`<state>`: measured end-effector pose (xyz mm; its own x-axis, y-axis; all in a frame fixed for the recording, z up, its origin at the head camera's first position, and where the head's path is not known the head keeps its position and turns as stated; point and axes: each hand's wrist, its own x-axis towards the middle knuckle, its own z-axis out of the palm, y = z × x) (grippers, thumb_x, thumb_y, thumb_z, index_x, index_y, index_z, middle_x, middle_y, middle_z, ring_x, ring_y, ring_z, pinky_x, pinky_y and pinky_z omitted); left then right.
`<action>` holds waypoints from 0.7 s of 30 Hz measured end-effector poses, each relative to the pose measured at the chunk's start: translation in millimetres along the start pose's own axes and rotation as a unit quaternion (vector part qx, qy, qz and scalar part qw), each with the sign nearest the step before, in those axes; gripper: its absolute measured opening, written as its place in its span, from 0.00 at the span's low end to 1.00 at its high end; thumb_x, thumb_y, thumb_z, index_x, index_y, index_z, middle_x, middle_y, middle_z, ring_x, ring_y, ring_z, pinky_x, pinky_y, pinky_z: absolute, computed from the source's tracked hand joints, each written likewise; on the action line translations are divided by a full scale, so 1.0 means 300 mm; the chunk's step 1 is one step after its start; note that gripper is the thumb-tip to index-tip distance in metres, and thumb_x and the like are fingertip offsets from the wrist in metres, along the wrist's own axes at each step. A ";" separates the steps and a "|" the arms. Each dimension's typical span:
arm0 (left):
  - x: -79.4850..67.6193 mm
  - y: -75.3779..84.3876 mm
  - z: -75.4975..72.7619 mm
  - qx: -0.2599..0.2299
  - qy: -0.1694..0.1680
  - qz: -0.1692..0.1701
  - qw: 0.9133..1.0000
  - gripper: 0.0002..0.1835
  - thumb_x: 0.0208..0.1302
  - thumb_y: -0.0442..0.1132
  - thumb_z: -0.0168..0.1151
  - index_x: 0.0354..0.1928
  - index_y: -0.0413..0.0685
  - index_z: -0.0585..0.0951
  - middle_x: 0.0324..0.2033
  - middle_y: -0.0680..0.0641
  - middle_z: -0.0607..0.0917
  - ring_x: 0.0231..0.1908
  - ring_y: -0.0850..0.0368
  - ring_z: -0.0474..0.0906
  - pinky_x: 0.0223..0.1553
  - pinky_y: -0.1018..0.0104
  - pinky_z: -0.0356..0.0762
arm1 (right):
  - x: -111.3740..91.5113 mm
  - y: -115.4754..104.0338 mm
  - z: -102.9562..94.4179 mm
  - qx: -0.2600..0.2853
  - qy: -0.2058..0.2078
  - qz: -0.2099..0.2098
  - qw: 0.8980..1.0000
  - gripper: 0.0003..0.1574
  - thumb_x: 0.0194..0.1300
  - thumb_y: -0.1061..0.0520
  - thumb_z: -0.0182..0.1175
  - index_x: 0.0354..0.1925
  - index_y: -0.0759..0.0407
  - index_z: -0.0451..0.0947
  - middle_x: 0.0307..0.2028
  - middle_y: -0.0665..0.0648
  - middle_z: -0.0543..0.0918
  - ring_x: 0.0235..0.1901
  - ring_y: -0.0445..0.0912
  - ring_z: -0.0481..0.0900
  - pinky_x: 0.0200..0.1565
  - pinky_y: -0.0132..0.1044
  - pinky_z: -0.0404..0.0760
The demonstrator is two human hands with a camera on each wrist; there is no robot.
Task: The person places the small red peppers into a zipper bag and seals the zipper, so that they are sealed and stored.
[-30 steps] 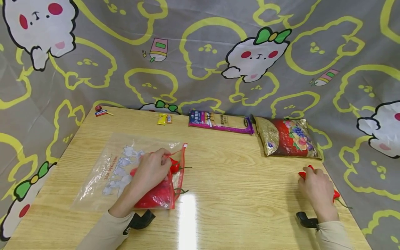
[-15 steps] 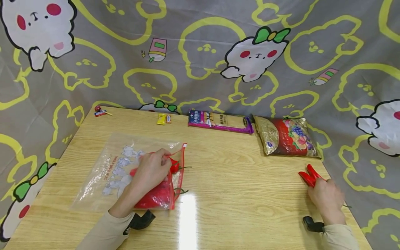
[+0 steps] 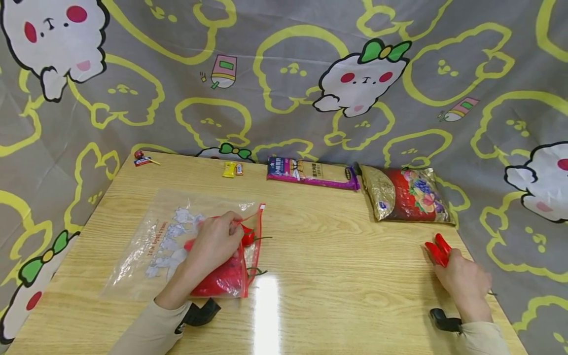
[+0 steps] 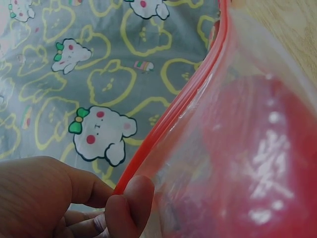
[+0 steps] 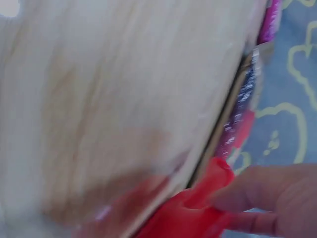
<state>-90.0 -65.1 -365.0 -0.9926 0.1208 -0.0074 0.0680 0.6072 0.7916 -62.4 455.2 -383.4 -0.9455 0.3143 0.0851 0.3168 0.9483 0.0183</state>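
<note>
A clear zip bag [image 3: 133, 266] with a red zip edge lies on the left of the table, its mouth facing right. Inside show red peppers [image 3: 217, 281], some with green stems poking out at the mouth. My left hand [image 3: 217, 241] pinches the red zip edge [image 4: 163, 121] between thumb and finger, plain in the left wrist view. Near the table's right edge my right hand [image 3: 466, 278] grips red chili peppers [image 3: 438, 250]; two pointed tips stick out ahead of the fingers. The rest of them is mostly hidden by the hand.
Along the back stand a purple noodle packet [image 3: 312, 172] and a gold and red bag [image 3: 408, 195]. Small wrapped candies [image 3: 230, 169] and a lollipop [image 3: 139, 155] lie to the left of them. Patterned cloth [image 3: 284, 88] walls the table [image 3: 337, 276].
My right hand has shifted right and slightly toward me around the chili peppers, uncovering their tips; it barely moves in the last half second. The left hand and bag keep still.
</note>
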 end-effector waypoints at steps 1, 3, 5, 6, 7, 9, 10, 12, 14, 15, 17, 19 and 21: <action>0.000 0.000 0.001 0.001 -0.001 0.000 1.000 0.16 0.60 0.36 0.53 0.51 0.41 0.74 0.11 0.53 0.74 0.11 0.60 0.74 0.15 0.67 0.69 | -0.006 -0.009 -0.006 0.005 0.023 -0.008 1.000 0.22 0.48 0.54 0.61 0.34 0.71 0.67 0.19 0.68 0.74 0.15 0.58 0.69 0.16 0.50 0.63; 0.000 0.000 0.003 0.003 -0.002 0.001 1.000 0.16 0.60 0.36 0.53 0.51 0.41 0.74 0.11 0.53 0.74 0.11 0.60 0.74 0.15 0.67 0.69 | -0.019 -0.040 -0.018 0.028 0.067 -0.025 0.997 0.21 0.50 0.55 0.59 0.35 0.71 0.69 0.18 0.67 0.74 0.13 0.57 0.68 0.14 0.46 0.61; 0.001 0.000 0.005 0.003 -0.005 -0.001 1.000 0.16 0.60 0.36 0.53 0.51 0.41 0.74 0.11 0.53 0.74 0.11 0.60 0.73 0.15 0.67 0.69 | -0.032 -0.087 -0.035 0.063 0.099 -0.049 0.992 0.19 0.54 0.55 0.55 0.39 0.70 0.70 0.21 0.66 0.74 0.15 0.56 0.68 0.14 0.43 0.60; 0.000 0.001 0.005 0.002 -0.006 -0.003 1.000 0.17 0.60 0.36 0.53 0.51 0.41 0.74 0.12 0.53 0.74 0.11 0.60 0.73 0.15 0.67 0.69 | -0.037 -0.116 -0.043 0.085 0.106 -0.062 0.989 0.19 0.56 0.56 0.53 0.42 0.70 0.71 0.23 0.66 0.74 0.18 0.56 0.69 0.16 0.42 0.60; 0.000 0.001 0.004 0.003 -0.007 -0.004 1.000 0.17 0.60 0.36 0.53 0.51 0.41 0.74 0.12 0.52 0.74 0.11 0.60 0.73 0.15 0.67 0.69 | -0.039 -0.149 -0.052 0.107 0.106 -0.075 0.986 0.20 0.59 0.56 0.52 0.45 0.70 0.70 0.25 0.66 0.74 0.21 0.56 0.70 0.18 0.42 0.61; 0.000 0.002 0.002 0.004 -0.008 -0.006 1.000 0.17 0.60 0.36 0.53 0.52 0.41 0.74 0.12 0.52 0.74 0.12 0.60 0.73 0.16 0.67 0.69 | -0.050 -0.217 -0.067 0.152 0.088 -0.103 0.979 0.21 0.65 0.55 0.49 0.51 0.68 0.69 0.31 0.67 0.75 0.25 0.55 0.73 0.22 0.43 0.66; 0.000 0.002 0.002 0.005 -0.008 -0.006 1.000 0.17 0.60 0.36 0.53 0.51 0.41 0.74 0.12 0.52 0.74 0.12 0.60 0.73 0.16 0.67 0.69 | -0.056 -0.252 -0.071 0.179 0.076 -0.121 0.973 0.22 0.67 0.53 0.48 0.53 0.67 0.68 0.32 0.66 0.75 0.25 0.54 0.75 0.23 0.42 0.69; -0.001 0.002 0.000 0.006 -0.007 -0.005 1.000 0.17 0.61 0.36 0.53 0.51 0.41 0.74 0.12 0.52 0.74 0.12 0.60 0.73 0.16 0.66 0.69 | -0.071 -0.326 -0.077 0.239 0.043 -0.153 0.958 0.24 0.69 0.50 0.48 0.56 0.65 0.66 0.35 0.65 0.76 0.23 0.50 0.78 0.24 0.41 0.73; -0.001 0.002 -0.001 0.008 -0.005 -0.004 1.000 0.16 0.61 0.36 0.53 0.51 0.41 0.74 0.12 0.52 0.74 0.11 0.60 0.73 0.16 0.66 0.69 | -0.090 -0.403 -0.081 0.296 0.000 -0.172 0.940 0.25 0.68 0.47 0.49 0.56 0.62 0.66 0.38 0.64 0.78 0.20 0.45 0.79 0.21 0.38 0.76; -0.001 0.002 -0.001 0.009 -0.004 -0.002 1.000 0.16 0.61 0.36 0.53 0.51 0.41 0.74 0.12 0.52 0.74 0.11 0.61 0.73 0.16 0.66 0.69 | -0.099 -0.442 -0.082 0.323 -0.025 -0.177 0.929 0.26 0.67 0.46 0.50 0.55 0.60 0.66 0.39 0.63 0.78 0.20 0.44 0.79 0.19 0.35 0.76; -0.002 0.002 -0.001 0.009 -0.003 -0.001 1.000 0.16 0.61 0.36 0.53 0.51 0.41 0.74 0.12 0.52 0.74 0.11 0.61 0.73 0.16 0.66 0.68 | -0.114 -0.519 -0.080 0.361 -0.066 -0.188 0.911 0.25 0.63 0.44 0.54 0.52 0.57 0.68 0.40 0.61 0.79 0.22 0.43 0.79 0.21 0.34 0.77; -0.002 0.003 -0.001 0.009 -0.001 0.002 1.000 0.16 0.60 0.36 0.53 0.51 0.41 0.74 0.12 0.53 0.74 0.11 0.61 0.73 0.16 0.67 0.68 | -0.126 -0.592 -0.076 0.380 -0.100 -0.199 0.898 0.23 0.61 0.44 0.58 0.49 0.55 0.70 0.39 0.58 0.80 0.25 0.44 0.79 0.24 0.34 0.77; -0.002 0.004 0.000 0.008 -0.001 0.003 1.000 0.16 0.60 0.36 0.52 0.51 0.41 0.74 0.12 0.53 0.74 0.11 0.61 0.72 0.15 0.67 0.68 | -0.138 -0.656 -0.072 0.386 -0.126 -0.212 0.889 0.22 0.58 0.46 0.61 0.48 0.52 0.71 0.38 0.54 0.80 0.28 0.44 0.79 0.27 0.35 0.76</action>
<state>-89.2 -64.5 -364.2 -0.9919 0.1266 -0.0033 0.0764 0.6188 0.7818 -84.1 254.6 -369.0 -0.9852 -0.1710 0.0057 -0.1259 0.7018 -0.7012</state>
